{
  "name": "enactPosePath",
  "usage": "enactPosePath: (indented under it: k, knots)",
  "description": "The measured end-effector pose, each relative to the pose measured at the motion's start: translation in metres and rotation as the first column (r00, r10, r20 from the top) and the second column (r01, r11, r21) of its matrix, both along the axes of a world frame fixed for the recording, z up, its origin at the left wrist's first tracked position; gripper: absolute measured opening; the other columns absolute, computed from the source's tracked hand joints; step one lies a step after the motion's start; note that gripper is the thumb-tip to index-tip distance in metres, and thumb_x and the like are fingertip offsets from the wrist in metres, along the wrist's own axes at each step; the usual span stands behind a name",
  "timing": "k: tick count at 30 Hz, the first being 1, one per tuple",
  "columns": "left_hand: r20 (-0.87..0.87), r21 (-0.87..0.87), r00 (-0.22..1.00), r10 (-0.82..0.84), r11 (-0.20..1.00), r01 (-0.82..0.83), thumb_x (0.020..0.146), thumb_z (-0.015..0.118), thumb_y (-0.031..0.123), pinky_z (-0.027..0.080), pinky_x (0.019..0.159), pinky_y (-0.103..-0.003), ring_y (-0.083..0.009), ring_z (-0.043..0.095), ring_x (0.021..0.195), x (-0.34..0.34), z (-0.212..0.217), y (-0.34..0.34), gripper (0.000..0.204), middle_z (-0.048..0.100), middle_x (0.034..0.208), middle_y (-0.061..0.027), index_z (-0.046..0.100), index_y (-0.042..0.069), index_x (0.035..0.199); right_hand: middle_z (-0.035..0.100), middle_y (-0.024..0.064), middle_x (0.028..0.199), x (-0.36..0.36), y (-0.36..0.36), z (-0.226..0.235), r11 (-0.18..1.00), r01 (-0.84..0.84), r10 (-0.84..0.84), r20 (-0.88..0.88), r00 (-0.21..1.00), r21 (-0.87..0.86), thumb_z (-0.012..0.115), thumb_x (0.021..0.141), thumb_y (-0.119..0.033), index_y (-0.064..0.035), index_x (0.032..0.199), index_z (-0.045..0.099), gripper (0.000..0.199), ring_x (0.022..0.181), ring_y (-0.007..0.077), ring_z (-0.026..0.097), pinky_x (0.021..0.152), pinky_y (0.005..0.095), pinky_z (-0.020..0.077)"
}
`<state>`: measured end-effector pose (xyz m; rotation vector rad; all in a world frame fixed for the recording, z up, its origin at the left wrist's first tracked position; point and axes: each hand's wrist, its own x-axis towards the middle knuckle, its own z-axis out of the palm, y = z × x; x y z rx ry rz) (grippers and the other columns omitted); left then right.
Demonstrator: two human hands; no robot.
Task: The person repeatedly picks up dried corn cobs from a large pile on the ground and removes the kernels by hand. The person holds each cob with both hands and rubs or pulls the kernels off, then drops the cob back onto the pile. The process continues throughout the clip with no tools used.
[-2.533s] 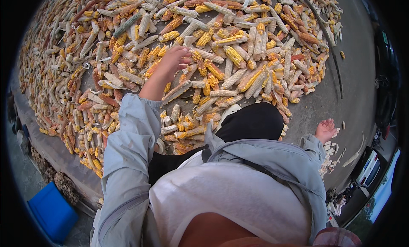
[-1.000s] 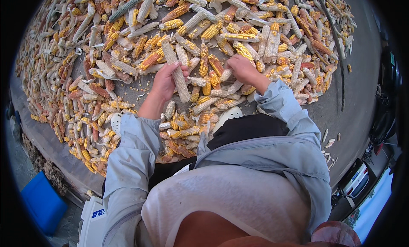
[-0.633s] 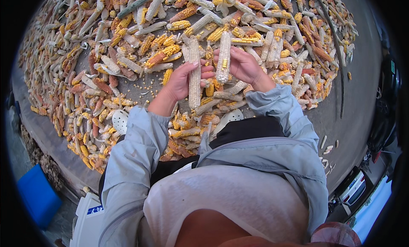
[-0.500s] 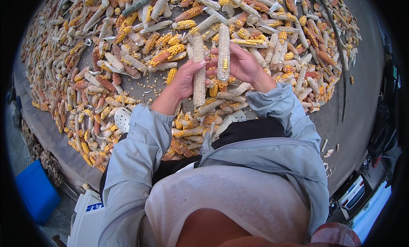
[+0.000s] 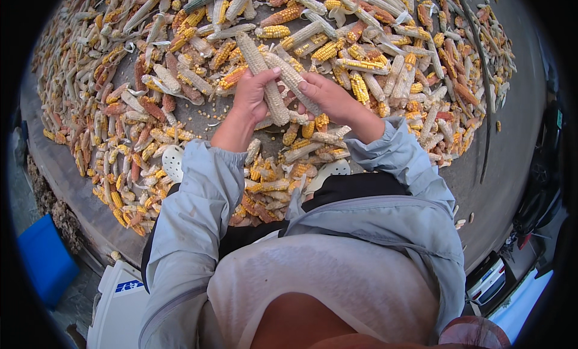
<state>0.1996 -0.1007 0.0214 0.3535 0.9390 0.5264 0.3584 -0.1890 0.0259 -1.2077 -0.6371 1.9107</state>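
Observation:
My left hand [image 5: 248, 100] is closed round a pale, stripped corncob [image 5: 257, 60], its thumb lying across the cob. In my right hand [image 5: 332, 98] is a second pale corncob [image 5: 291, 78], gripped near its lower end. Both cobs lean with their upper ends to the left, side by side and seemingly pressed together between my hands. The fingers beneath them are partly hidden. Just below my hands lie yellow ears and part-stripped cobs [image 5: 301, 145].
A wide heap of yellow and reddish corn ears [image 5: 174, 78] spreads over the grey ground. A long dark stick [image 5: 485, 102] lies at the right. Pale perforated shoes [image 5: 173, 162] stand among the corn. A white box [image 5: 120, 301] and a blue object [image 5: 45, 259] are at lower left.
The two cobs have gone from upright and slightly apart to leaning left and touching. My right hand has tipped its cob over toward the left one; yellow kernels seen on it before are now out of sight.

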Motion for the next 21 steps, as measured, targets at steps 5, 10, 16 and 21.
enactPosePath:
  k: [5,10,16,21]
  knots:
    - [0.001,0.079,0.998,0.071,0.994,-0.07,0.076,0.063,0.007,0.051,0.06,-0.029,-0.0165,0.057,0.067,0.003,-0.008,0.0,0.031,0.061,0.084,-0.0105,0.055,-0.005,0.103,0.061,0.0076,0.094,-0.001,0.004,-0.007,0.998,0.056,-0.062,-0.16,0.985,-0.039,0.038,0.096,-0.038,-0.0039,0.117,0.045,0.04,0.067,0.0107,0.06,0.048,0.0204,0.0484]
    - [0.083,0.213,0.996,0.042,0.975,-0.059,0.074,0.064,0.009,0.05,0.063,-0.028,-0.0154,0.056,0.069,0.003,-0.008,0.003,0.039,0.061,0.087,-0.0115,0.054,-0.007,0.108,0.06,0.011,0.096,-0.006,0.007,-0.011,0.929,0.193,-0.272,-0.23,0.934,-0.316,0.033,0.097,-0.037,-0.0024,0.119,0.043,0.042,0.07,0.0157,0.063,0.049,0.0235,0.0516]
    - [0.088,0.144,0.971,0.221,0.962,-0.232,0.078,0.06,0.006,0.05,0.073,-0.03,-0.0193,0.058,0.082,-0.018,-0.035,0.019,0.04,0.059,0.1,-0.016,0.049,-0.008,0.114,0.057,0.0127,0.104,-0.004,0.015,-0.023,0.948,0.201,-0.268,-0.284,0.921,-0.246,0.038,0.096,-0.036,-0.0018,0.121,0.041,0.043,0.083,0.0191,0.062,0.06,0.026,0.0537]
    - [0.164,0.036,0.949,0.27,0.96,-0.279,0.079,0.06,0.005,0.047,0.087,-0.036,-0.0264,0.057,0.098,-0.029,-0.032,0.02,0.044,0.057,0.106,-0.0182,0.045,-0.007,0.118,0.057,0.0096,0.106,0.021,0.048,-0.05,0.976,0.176,-0.186,-0.067,0.98,-0.127,0.048,0.094,-0.024,-0.001,0.116,0.049,0.032,0.088,0.0183,0.062,0.073,0.0286,0.0509]
